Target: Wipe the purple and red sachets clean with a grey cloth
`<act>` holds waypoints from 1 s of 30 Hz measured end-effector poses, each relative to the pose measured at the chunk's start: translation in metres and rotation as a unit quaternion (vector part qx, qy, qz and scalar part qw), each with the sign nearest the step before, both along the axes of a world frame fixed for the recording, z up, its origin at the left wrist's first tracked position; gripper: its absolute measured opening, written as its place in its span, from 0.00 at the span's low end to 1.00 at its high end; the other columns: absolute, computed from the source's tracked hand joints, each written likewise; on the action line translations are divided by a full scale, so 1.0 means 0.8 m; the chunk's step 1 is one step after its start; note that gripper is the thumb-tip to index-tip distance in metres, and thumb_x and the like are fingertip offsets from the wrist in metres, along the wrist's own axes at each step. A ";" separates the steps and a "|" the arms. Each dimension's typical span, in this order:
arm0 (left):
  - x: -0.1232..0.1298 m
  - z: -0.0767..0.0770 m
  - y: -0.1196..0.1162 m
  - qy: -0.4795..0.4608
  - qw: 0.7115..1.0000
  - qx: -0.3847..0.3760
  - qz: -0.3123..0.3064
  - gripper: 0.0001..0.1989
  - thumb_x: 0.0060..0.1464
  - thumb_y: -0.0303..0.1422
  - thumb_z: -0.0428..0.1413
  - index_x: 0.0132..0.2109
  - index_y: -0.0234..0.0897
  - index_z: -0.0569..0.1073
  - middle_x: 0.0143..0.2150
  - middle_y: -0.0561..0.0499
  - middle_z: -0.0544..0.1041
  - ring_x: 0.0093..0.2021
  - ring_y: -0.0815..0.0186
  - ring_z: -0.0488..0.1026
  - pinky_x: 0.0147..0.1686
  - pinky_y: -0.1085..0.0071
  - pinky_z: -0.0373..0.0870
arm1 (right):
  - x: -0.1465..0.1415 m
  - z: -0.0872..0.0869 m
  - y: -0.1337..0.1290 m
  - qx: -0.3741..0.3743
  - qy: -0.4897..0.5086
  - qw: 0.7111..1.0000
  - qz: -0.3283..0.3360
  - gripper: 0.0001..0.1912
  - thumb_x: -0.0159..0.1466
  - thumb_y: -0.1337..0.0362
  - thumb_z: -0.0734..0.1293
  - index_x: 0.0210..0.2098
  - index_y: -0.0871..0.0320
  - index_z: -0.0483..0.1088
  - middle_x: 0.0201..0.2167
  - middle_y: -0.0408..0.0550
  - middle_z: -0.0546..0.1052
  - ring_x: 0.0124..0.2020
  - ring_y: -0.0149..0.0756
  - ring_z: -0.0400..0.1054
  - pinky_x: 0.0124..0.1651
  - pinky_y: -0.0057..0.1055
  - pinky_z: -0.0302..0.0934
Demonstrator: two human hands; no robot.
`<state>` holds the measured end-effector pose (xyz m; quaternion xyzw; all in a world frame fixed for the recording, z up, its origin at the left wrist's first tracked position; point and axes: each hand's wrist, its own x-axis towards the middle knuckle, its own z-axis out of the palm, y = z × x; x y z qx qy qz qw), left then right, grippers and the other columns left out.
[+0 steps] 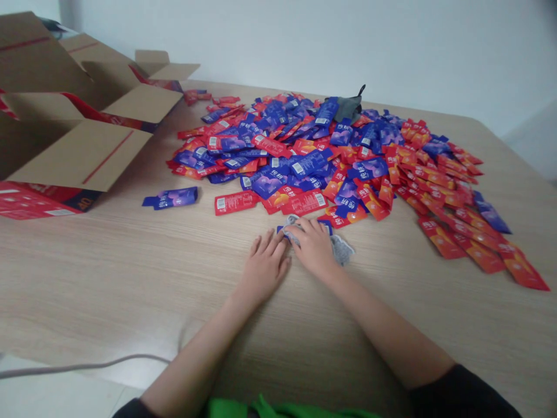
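Note:
A blue sachet (329, 224) lies flat on the table in front of me, mostly covered by my right hand and a grey cloth. My right hand (314, 248) is curled over the grey cloth (343, 249), pressing it onto the sachet; part of the cloth sticks out on the right. Close beside it, my left hand (264, 265) rests with fingers stretched out, its fingertips at the sachet's left end. Whether those fingertips press on the sachet is hard to see.
Beyond my hands spreads a big pile of red and blue sachets (270, 183). Overlapping red sachets (470, 232) fan out on the right. A single blue sachet (176, 198) lies left, near an open carton (39, 200). A dark grey pouch (348, 108) sits atop the pile.

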<state>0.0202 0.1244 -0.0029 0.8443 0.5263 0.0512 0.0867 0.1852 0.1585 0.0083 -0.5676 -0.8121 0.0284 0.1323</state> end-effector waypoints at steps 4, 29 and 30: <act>0.003 0.001 0.001 -0.002 1.000 0.005 0.008 0.23 0.68 0.39 0.42 0.65 0.40 0.65 0.73 0.50 0.58 0.74 0.54 0.51 0.70 0.48 0.51 | 0.031 -0.002 -0.006 0.014 0.003 0.999 -0.041 0.17 0.64 0.67 0.65 0.50 0.48 0.76 0.52 0.49 0.75 0.49 0.46 0.64 0.49 0.41 0.55; 0.011 -0.008 0.003 -0.002 0.999 0.048 0.016 0.26 0.68 0.40 0.41 0.70 0.45 0.59 0.72 0.52 0.60 0.73 0.53 0.53 0.68 0.47 0.53 | 0.058 -0.013 -0.007 0.057 0.019 0.996 -0.060 0.15 0.68 0.62 0.63 0.51 0.51 0.77 0.43 0.50 0.77 0.45 0.43 0.67 0.48 0.38 0.55; 0.012 -0.007 0.003 -0.001 0.999 0.048 0.016 0.26 0.68 0.40 0.42 0.70 0.45 0.59 0.72 0.52 0.60 0.73 0.53 0.53 0.68 0.47 0.54 | 0.070 -0.014 -0.010 0.062 0.020 0.994 -0.083 0.15 0.68 0.62 0.63 0.51 0.52 0.77 0.43 0.50 0.77 0.44 0.43 0.67 0.47 0.38 0.56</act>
